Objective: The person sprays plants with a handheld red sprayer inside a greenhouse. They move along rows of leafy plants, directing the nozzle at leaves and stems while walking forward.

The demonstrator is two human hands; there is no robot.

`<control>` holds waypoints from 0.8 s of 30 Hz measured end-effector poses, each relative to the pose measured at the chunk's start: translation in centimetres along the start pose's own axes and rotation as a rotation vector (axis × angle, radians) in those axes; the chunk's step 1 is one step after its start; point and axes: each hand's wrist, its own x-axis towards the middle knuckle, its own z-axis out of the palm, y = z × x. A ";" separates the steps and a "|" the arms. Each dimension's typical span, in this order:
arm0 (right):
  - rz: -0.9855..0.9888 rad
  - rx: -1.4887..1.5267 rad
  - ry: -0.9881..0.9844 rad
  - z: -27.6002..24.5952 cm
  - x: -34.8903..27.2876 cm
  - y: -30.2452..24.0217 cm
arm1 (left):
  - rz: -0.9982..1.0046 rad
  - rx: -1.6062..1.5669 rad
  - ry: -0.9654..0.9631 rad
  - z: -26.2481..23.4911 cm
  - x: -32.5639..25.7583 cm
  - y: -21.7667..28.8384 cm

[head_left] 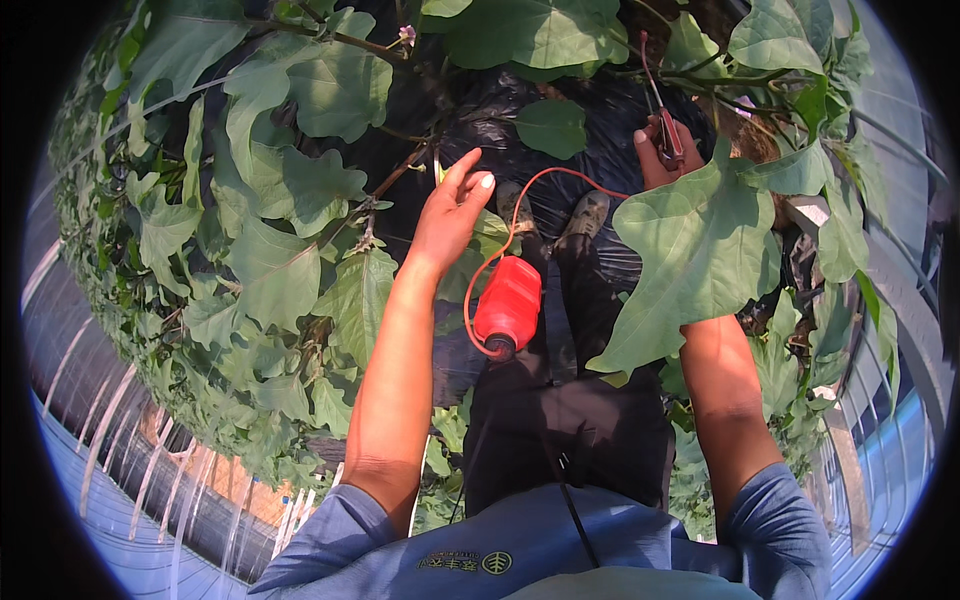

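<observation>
My left hand [455,210] is raised among eggplant plants, fingers partly stretched and apart, with nothing visible in them. Just beyond its fingertips stands a plant stem [437,165]. In my right hand [660,165] is a red-handled tool [669,140] with a thin metal stem, which looks like a spray wand; its tip points up and away from me. A large eggplant leaf [695,260] covers my right wrist and part of the forearm. From a red bottle [508,305] with a dark cap, a thin red tube [530,185] curves toward my right hand and disappears behind that leaf.
Eggplant foliage [280,270] crowds the left side and more leaves [540,30] hang ahead. A small pink flower [407,35] shows at the far left. Black plastic film [490,125] covers the ground around my shoes [588,212]. A pale metal frame [905,310] curves at the right.
</observation>
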 end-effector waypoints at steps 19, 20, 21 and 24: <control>0.256 0.235 0.106 -8.1 -12.4 1.2 | -0.449 0.959 -0.219 8.2 -24.7 -12.2; 0.250 0.254 0.135 -8.8 -12.4 1.7 | -0.428 1.095 -0.215 9.4 -24.0 -12.4; 0.242 0.278 0.160 -9.3 -12.3 2.2 | -0.404 1.191 -0.182 10.5 -23.6 -12.4; 0.195 0.331 0.221 -11.1 -10.8 3.7 | -0.370 1.349 -0.135 11.5 -22.3 -12.2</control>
